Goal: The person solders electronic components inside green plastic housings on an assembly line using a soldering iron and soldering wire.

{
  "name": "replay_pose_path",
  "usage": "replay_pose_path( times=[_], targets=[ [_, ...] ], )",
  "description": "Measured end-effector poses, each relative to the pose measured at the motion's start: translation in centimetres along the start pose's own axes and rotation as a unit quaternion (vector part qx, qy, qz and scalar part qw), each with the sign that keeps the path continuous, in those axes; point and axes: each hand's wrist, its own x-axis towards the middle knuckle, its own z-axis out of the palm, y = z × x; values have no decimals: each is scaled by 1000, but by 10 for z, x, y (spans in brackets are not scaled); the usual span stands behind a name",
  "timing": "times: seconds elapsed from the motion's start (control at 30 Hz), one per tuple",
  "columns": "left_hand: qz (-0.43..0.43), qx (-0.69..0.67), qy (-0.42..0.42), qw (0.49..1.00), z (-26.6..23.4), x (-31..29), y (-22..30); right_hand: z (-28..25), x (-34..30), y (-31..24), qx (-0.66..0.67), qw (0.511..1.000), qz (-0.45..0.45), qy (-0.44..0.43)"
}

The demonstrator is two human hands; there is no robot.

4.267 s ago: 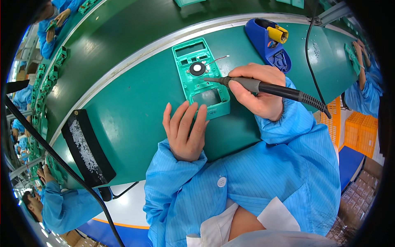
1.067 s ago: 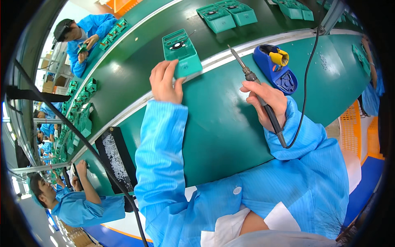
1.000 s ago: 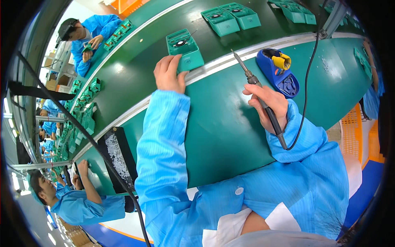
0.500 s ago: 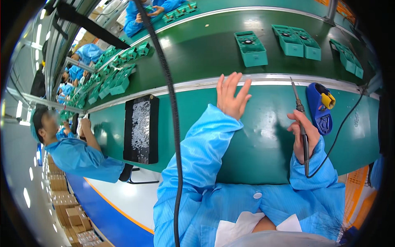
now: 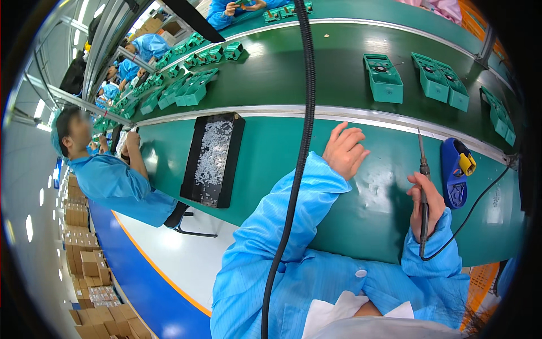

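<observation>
My right hand [image 5: 427,204] is closed round a soldering iron [image 5: 424,169], which stands nearly upright in the picture with its thin tip pointing away toward the metal rail. The cord runs from the lower end of its handle. Just right of this hand is a blue soldering iron stand [image 5: 453,186] with a yellow part on top. Over the green worktop [image 5: 361,226], my left hand [image 5: 345,151] holds nothing. Its fingers are loosely bent and partly apart, near the rail.
Beyond the rail [image 5: 271,113], a dark green belt [image 5: 305,73] carries teal plastic housings [image 5: 385,79]. A black tray [image 5: 212,164] of small whitish pieces lies left. A black corrugated hose [image 5: 293,186] crosses the view. A co-worker [image 5: 113,175] sits at the left; others work farther off.
My view has turned, so most of the scene sits farther right. My left hand's spread fingers have bent inward. The soldering iron stays in my right hand.
</observation>
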Motion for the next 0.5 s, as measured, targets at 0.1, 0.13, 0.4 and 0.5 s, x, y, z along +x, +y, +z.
replay_pose_path(
  times=[0.1,0.13,0.4,0.5],
  targets=[
    [-8,-25,1,1000,-1,1,2,1,-1,0,3,1000,1,-3],
    [-9,-43,7,999,-1,1,3,1,0,-1,2,1000,6,-3],
    [15,-38,0,999,-3,-1,2,1,1,-3,6,1000,3,-14],
    [10,-38,10,999,-6,-1,3,0,0,0,-5,1000,-11,-23]
  ],
)
